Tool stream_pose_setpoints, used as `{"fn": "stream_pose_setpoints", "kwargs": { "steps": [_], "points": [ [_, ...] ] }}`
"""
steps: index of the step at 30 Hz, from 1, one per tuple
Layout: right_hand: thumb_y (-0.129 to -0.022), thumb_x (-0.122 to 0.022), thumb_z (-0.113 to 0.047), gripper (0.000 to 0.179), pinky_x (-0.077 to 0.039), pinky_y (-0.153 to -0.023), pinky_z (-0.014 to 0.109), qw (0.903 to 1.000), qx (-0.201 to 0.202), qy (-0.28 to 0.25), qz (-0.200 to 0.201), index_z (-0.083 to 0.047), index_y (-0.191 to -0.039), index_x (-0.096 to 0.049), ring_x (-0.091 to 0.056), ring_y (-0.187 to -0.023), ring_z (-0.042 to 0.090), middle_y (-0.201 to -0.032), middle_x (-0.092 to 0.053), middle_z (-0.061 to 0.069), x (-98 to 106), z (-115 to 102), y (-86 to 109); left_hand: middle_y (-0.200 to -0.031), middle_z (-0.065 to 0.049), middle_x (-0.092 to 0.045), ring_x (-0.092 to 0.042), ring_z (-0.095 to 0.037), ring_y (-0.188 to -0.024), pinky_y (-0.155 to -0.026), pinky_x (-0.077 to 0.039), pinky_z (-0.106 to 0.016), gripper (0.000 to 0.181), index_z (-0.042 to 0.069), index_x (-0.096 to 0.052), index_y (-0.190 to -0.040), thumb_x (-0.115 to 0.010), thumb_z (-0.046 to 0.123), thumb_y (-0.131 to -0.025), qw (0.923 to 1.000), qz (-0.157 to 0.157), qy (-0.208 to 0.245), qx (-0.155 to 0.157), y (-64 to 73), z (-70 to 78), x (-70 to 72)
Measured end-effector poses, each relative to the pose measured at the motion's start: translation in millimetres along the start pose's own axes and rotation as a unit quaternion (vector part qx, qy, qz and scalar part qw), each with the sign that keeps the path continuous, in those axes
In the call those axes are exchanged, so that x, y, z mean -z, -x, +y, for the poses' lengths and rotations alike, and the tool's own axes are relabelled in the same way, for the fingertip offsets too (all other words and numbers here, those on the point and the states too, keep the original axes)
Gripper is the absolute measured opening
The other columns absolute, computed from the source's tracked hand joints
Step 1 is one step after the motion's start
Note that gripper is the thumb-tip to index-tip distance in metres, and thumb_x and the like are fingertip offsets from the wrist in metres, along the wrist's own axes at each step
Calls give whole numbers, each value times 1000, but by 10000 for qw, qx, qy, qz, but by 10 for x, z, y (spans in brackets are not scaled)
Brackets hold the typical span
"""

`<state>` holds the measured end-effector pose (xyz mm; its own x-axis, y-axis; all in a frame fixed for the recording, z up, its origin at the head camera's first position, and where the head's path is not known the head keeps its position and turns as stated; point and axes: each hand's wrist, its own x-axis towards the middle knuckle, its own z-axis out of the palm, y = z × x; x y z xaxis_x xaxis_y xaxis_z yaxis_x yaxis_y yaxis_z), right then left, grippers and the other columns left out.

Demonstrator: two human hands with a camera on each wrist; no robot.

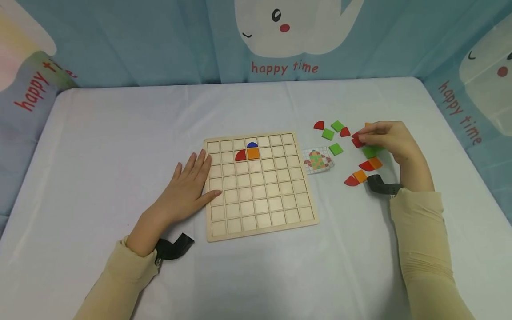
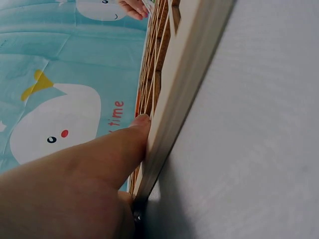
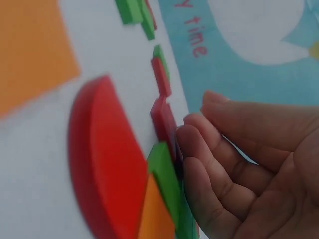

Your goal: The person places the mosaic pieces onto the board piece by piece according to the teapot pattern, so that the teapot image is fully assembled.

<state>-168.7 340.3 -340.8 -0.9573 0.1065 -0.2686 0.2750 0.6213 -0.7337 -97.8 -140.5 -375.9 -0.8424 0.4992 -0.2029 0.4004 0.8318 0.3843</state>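
Reaching in among loose pieces, the right hand (image 1: 394, 138) has its bent fingers and thumb close together at a red piece (image 1: 358, 142); whether it truly pinches it I cannot tell (the right wrist view shows fingertips beside red, with nothing plain between them and the thumb). The pieces are thin and crowded, with a green piece (image 1: 370, 152) just beside the hand — a loose pinch could slip off the edge or drag a neighbour along. Nearer the wrist, an orange square (image 1: 375, 162) might be knocked if the hand dips. The picture card (image 1: 318, 160) lies against the board's right side, where a low sweep could shift it. Across the board (image 1: 262, 205), the left hand (image 1: 188, 191) rests spread on the left edge; a hard push would probably slide everything — and perhaps jostle the blue half-disc (image 1: 252, 145) in its cell.
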Motion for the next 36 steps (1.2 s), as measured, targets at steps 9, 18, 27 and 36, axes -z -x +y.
{"fn": "stream_pose_setpoints", "kwargs": {
  "steps": [9,18,27,36],
  "points": [
    [-89,-68,-25,37,-43,-74,17,9992,17,389,67,0,-115,-64,-53,-87,12,-80,-64,-19,3,10,-44,-156,-15,11,13,-31,-142,-109,4,-57,83,1,3,-150,-44,46,-98,10000,-32,-17,42,-7,-12,17],
    [-88,-69,-24,38,-41,-76,21,9974,107,706,-95,3,-114,-63,-52,-91,16,-82,-66,-15,-11,-20,-69,-156,-15,12,13,-31,-142,-109,4,-57,83,2,3,-150,-43,46,-98,10000,-25,-15,33,-6,-21,21],
    [-86,-72,-20,36,-43,-68,16,9942,204,1055,-98,4,-110,-62,-53,-82,13,-87,-63,-3,-26,-17,-68,-156,-15,11,13,-31,-142,-109,4,-56,82,1,3,-150,-44,44,-98,10000,-51,0,0,-23,-3,36],
    [-87,-69,-18,33,-42,-67,19,9914,97,1276,-271,4,-110,-62,-48,-89,23,-100,-60,13,-63,-17,-52,-156,-13,13,14,-29,-142,-110,5,-56,82,2,4,-150,-43,46,-98,9999,-122,36,25,-26,2,22]
  ]
}}
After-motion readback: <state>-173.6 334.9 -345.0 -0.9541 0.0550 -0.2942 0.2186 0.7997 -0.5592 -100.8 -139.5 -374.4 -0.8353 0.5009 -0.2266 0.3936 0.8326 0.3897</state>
